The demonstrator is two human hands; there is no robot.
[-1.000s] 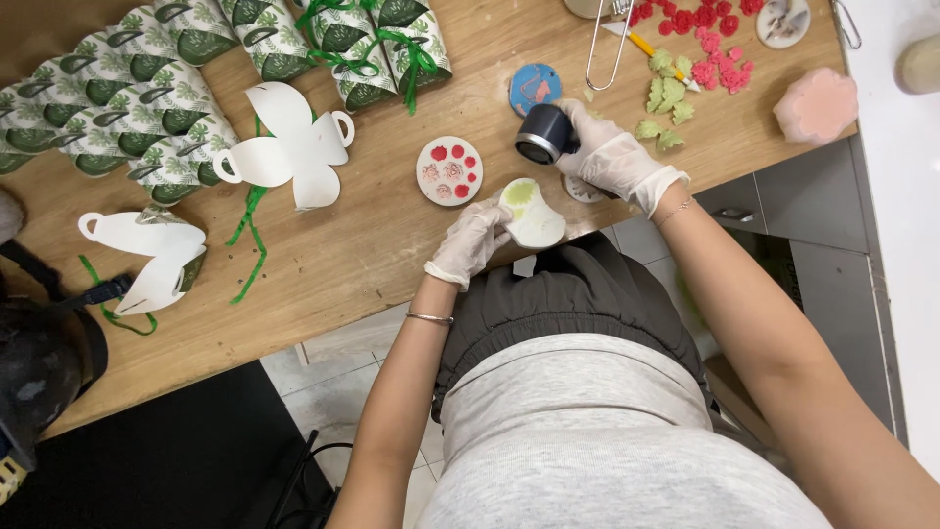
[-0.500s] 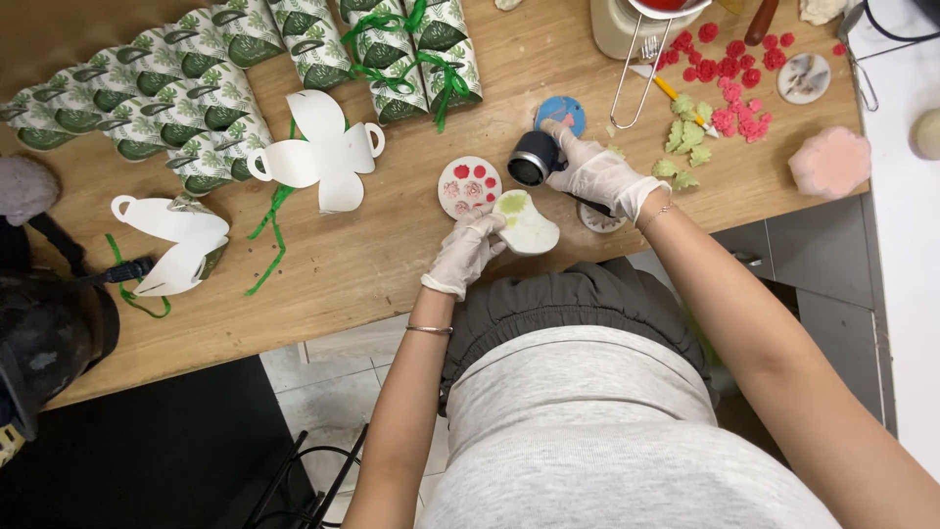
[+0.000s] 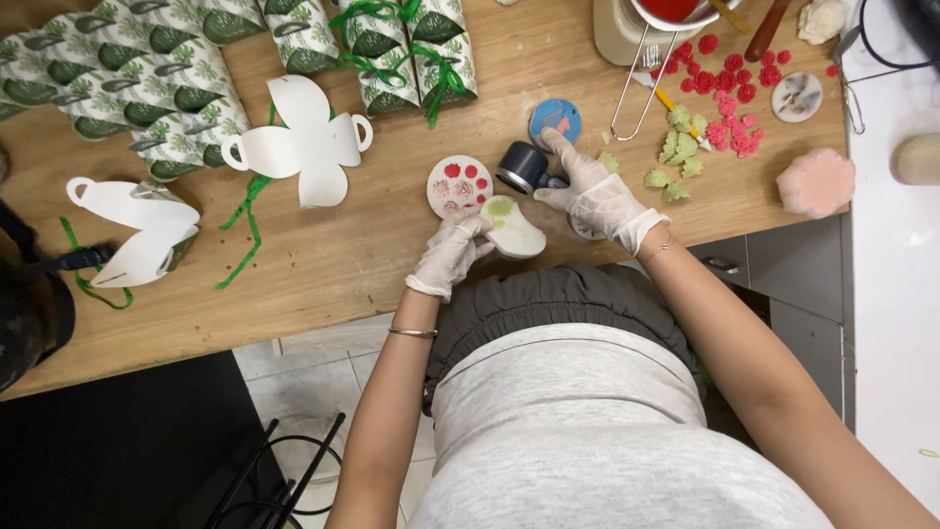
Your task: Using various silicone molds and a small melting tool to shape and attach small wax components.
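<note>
Home craft workshop, wooden worktable [image 3: 294,264] with leaf-patterned gift boxes [image 3: 147,83] at far left, flat white box blanks [image 3: 299,147], small red moulded flowers [image 3: 720,78] at far right, tiled floor [image 3: 294,382] nearby

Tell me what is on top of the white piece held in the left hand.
A pale green patch sits on the white piece, near its upper end. The left hand covers the piece's left edge, so anything there is hidden.

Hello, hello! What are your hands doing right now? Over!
Left hand holds white mould with green dab. Right hand rests beside dark stamp. Red-dotted disc close by, nothing blocking.
</note>
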